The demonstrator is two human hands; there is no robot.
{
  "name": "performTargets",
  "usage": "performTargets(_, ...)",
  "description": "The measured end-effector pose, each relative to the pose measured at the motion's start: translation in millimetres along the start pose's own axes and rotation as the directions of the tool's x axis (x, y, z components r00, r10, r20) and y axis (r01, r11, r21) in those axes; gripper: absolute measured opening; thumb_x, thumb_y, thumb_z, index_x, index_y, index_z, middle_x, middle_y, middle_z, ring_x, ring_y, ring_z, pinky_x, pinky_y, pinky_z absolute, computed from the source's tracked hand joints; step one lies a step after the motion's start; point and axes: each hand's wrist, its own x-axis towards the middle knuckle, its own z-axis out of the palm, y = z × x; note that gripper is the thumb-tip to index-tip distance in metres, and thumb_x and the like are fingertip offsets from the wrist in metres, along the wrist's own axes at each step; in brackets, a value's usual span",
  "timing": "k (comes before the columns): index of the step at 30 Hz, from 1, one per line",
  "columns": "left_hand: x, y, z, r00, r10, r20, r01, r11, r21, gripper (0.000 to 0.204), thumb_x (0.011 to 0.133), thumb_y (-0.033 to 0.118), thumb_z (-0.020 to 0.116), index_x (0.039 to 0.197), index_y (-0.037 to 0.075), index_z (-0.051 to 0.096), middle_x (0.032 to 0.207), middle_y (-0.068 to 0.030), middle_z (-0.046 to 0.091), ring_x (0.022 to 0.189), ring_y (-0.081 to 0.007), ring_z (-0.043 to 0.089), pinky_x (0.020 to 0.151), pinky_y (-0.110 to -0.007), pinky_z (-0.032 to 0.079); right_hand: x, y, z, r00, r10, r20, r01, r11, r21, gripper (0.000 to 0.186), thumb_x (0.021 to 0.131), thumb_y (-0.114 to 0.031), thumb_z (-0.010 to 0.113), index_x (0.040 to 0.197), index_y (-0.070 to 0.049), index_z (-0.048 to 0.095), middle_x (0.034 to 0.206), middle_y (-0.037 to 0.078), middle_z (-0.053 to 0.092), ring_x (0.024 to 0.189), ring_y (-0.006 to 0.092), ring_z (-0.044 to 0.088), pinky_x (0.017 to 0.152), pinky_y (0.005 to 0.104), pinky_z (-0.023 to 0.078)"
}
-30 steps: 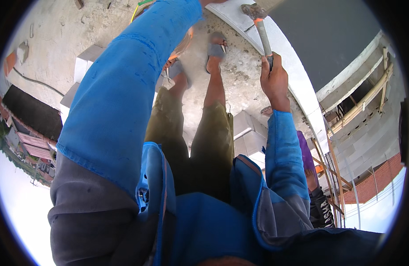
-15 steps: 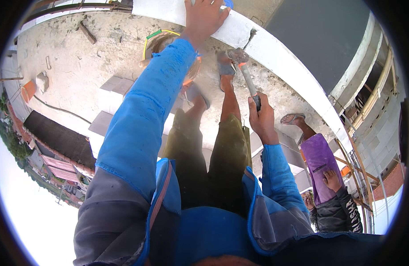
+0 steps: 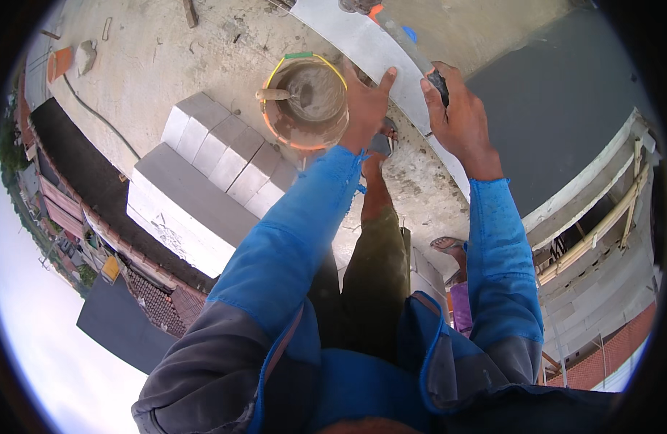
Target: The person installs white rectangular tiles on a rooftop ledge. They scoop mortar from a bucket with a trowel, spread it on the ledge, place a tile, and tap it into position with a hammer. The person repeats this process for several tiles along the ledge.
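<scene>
Left hand flat on block, right hand beside

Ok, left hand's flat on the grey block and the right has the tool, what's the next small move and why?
Probably bring the tool down along the grey block: the left hand already steadies its face, and the right hand grips the handle just beside it.
</scene>
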Motion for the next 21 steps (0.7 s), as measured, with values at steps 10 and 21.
performTargets(10, 3, -3, 1, 0.998, 0.049, -0.05, -0.046, 0.997, 0.066, 0.072, 0.097, 0.01, 0.084, 0.151, -0.006, 0.041, 0.139, -0.0217, 0.066, 0.121, -0.0264, 0.07, 0.094, -0.037, 0.064, 70, 32, 33, 0.957, 0.031, 0.29, 0.057, 0.955, -0.292, 0.028, 0.111, -0.034, 0.059, 0.127, -0.01, 0.061, 0.099, 0.024, 0.077, 0.086, 0.0501, 0.073, 0.074, 0.0594, 0.057)
performTargets(21, 7, -20, -2, 0.992, 0.121, -0.03, -0.12, 0.992, 0.032, 0.107, 0.092, 0.012, 0.089, 0.166, -0.015, 0.017, 0.155, -0.0298, 0.053, 0.137, -0.0353, 0.063, 0.112, -0.04, 0.055, 59, 44, 22, 0.962, -0.008, 0.273, 0.079, 0.965, -0.25, 0.032, 0.113, -0.036, 0.055, 0.134, -0.011, 0.055, 0.096, 0.025, 0.077, 0.089, 0.0511, 0.073, 0.076, 0.0607, 0.056)
